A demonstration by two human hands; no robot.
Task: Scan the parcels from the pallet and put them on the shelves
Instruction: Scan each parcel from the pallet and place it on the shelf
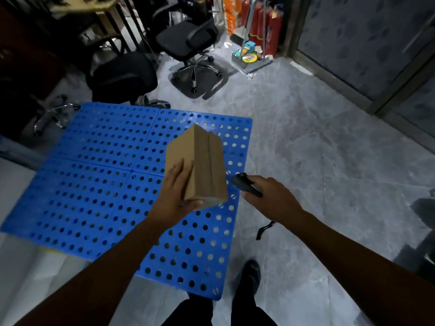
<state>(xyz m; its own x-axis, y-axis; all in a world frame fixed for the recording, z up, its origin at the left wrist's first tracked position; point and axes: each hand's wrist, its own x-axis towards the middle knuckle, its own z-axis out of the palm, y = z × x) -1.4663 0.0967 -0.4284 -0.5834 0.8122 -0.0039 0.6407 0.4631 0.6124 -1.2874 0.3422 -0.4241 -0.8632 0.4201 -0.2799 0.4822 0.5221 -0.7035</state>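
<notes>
No text is legible: the parcel (pixel 195 165) shows plain cardboard, and print on the packets (pixel 249 52) is blurred.

The left hand (pixel 175 196) grips a cardboard parcel (pixel 196 164) above the blue pallet (pixel 94 172). The right hand (pixel 268 196) holds a black scanner (pixel 244 184), just beside the parcel.

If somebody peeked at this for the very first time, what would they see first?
Probably the big bright blue pallet full of round holes, lying on the grey floor and filling the left and middle of the view. Just above it, the left hand holds a brown cardboard parcel up on end, and beside it the right hand grips a small black scanner.
</notes>
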